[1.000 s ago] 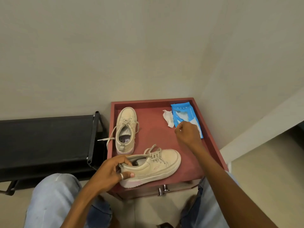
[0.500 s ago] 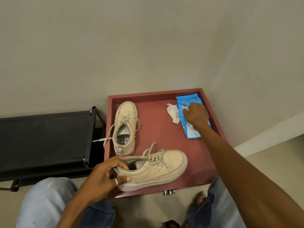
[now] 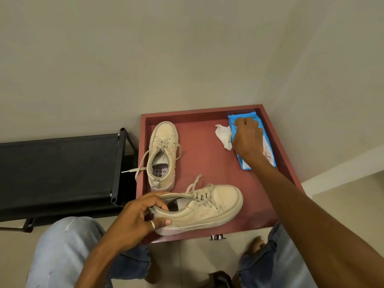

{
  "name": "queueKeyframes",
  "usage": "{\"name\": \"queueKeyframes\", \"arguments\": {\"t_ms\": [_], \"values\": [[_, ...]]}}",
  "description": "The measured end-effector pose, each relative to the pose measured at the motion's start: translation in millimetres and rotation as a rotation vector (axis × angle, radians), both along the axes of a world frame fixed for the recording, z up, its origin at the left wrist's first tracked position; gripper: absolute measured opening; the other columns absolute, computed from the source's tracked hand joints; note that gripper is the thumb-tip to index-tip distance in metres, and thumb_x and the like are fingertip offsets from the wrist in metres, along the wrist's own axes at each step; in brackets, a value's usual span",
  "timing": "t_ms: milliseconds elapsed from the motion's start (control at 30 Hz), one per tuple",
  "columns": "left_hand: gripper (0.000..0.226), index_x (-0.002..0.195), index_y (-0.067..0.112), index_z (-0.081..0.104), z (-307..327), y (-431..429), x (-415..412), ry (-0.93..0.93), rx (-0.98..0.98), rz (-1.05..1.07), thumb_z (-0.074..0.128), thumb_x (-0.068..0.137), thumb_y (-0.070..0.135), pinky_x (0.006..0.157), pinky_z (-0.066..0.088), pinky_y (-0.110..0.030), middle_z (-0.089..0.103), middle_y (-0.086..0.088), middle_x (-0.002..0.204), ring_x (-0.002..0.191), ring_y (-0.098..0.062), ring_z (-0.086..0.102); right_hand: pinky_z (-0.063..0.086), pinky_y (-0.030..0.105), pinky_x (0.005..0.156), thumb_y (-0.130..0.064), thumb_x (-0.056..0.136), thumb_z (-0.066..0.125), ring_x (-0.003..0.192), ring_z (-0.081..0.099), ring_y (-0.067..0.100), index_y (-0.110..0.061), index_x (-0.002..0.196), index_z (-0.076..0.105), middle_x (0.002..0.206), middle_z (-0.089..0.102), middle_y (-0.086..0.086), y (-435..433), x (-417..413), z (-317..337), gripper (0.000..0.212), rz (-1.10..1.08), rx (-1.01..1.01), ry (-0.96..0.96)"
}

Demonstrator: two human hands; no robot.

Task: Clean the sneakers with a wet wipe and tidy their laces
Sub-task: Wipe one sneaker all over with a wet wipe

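Observation:
Two beige sneakers lie on a red table top (image 3: pixel 207 161). The near sneaker (image 3: pixel 209 208) lies across the front, toe to the right, and my left hand (image 3: pixel 135 221) grips its heel. The far sneaker (image 3: pixel 163 154) points away from me, with loose laces (image 3: pixel 135 169) trailing over the table's left edge. At the back right, my right hand (image 3: pixel 247 138) rests palm down on a blue wet wipe pack (image 3: pixel 268 150), fingers curled at its top. A crumpled white wipe (image 3: pixel 224 136) lies just left of the pack.
A black fabric shoe rack (image 3: pixel 60 169) stands left of the table against the wall. The table has raised edges and sits in a corner between two walls. My knees in jeans are below the table's front edge, above a tiled floor.
My right hand has moved away from me and settled on top of the blue pack. My left hand keeps its hold on the near sneaker's heel. The camera has tilted.

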State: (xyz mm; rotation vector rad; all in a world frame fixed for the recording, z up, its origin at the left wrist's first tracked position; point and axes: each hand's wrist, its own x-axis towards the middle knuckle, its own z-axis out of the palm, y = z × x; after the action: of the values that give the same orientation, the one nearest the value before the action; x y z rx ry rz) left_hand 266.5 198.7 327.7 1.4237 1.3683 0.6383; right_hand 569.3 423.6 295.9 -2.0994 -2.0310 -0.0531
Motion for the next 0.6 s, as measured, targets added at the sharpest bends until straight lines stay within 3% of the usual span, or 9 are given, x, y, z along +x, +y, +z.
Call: {"name": "queueKeyframes", "arguments": {"t_ms": [133,267,333,500,600], "values": [[0.033,0.089,0.037,0.073,-0.9,0.3,-0.3,0.018,0.012,-0.010,0.087,0.077,0.008,0.097,0.055,-0.045,0.070,0.014,0.113,0.110,-0.012,0.067,0.037,0.043,0.082,-0.025,0.087,0.065,0.106,0.048,0.034,-0.009,0.102,0.064,0.115,0.052,0.015,-0.1,-11.9,-9.4,0.022,0.052,0.014,-0.113],[0.033,0.090,0.037,0.073,-2.3,1.5,-1.2,0.018,0.016,-0.012,0.087,0.077,0.010,0.098,0.055,-0.046,0.069,0.016,0.112,0.110,-0.012,0.067,0.032,0.047,0.094,-0.057,0.090,0.053,0.121,0.038,0.037,-0.007,0.110,0.064,0.132,0.044,0.019,5.8,-20.9,-12.6,0.055,0.021,-0.064,-0.115],[0.033,0.090,0.037,0.073,-3.4,2.1,-2.0,0.017,0.016,-0.015,0.086,0.077,0.010,0.099,0.054,-0.044,0.069,0.017,0.114,0.112,-0.011,0.066,0.028,0.050,0.099,-0.063,0.088,0.051,0.128,0.032,0.036,-0.009,0.110,0.065,0.137,0.040,0.018,9.4,-23.8,-15.5,0.060,0.030,-0.127,-0.166],[0.034,0.090,0.038,0.074,-4.7,2.7,-2.4,0.013,0.025,-0.014,0.087,0.077,0.010,0.097,0.055,-0.045,0.069,0.014,0.111,0.107,-0.013,0.067,0.024,0.050,0.105,-0.029,0.087,0.059,0.132,0.032,0.033,-0.008,0.102,0.071,0.136,0.045,0.014,6.9,-25.3,-18.7,0.028,0.064,-0.081,-0.117],[0.033,0.091,0.038,0.074,-6.6,2.6,-2.6,0.009,0.028,-0.017,0.087,0.077,0.011,0.095,0.055,-0.049,0.069,0.010,0.110,0.105,-0.018,0.068,0.033,0.047,0.098,-0.026,0.084,0.065,0.120,0.043,0.035,-0.003,0.098,0.068,0.123,0.053,0.016,-0.6,-18.5,-10.5,0.027,0.014,0.021,0.045]]}}
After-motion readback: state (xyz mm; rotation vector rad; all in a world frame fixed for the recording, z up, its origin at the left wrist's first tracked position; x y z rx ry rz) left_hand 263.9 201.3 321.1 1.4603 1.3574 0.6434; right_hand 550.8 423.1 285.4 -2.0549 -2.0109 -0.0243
